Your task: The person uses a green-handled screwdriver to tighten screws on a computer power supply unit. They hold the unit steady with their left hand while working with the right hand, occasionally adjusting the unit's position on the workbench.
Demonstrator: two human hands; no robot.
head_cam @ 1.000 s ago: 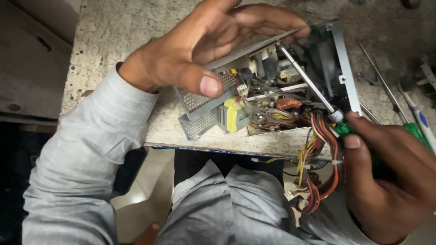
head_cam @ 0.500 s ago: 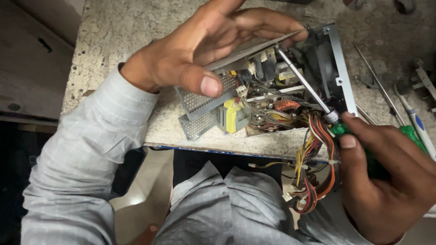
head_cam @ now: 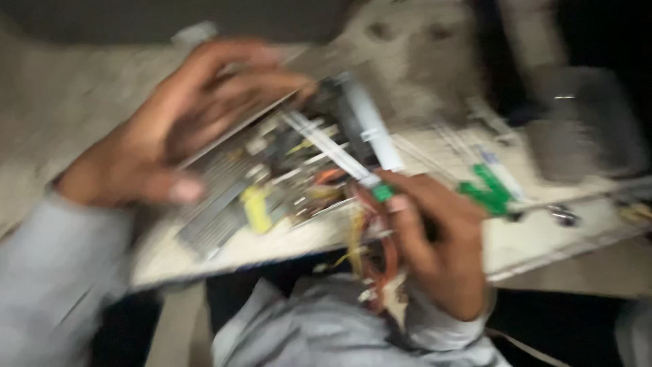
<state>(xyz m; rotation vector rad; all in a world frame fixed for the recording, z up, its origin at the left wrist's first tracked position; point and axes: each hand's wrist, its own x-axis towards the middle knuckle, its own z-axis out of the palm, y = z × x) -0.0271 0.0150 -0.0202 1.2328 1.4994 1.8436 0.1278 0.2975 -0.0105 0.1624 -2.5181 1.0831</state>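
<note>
The picture is heavily blurred by head motion. My left hand (head_cam: 183,129) grips the top edge of an opened metal power supply case (head_cam: 272,177) that lies on a stone worktop (head_cam: 543,238). Circuit parts, a yellow component and coloured wires show inside it. My right hand (head_cam: 435,238) is closed around a screwdriver with a green handle; its metal shaft (head_cam: 326,146) runs up and left into the case. A bundle of orange and yellow wires (head_cam: 370,258) hangs over the worktop's front edge beside that hand.
Another green-handled tool (head_cam: 489,194) and several thin tools lie on the worktop to the right. A dark grey block (head_cam: 577,129) stands at the back right. My grey shirt (head_cam: 319,326) fills the bottom.
The view has swung and turned blurry, now showing more of the worktop to the right. Both hands keep their hold; the screwdriver shaft still points into the case.
</note>
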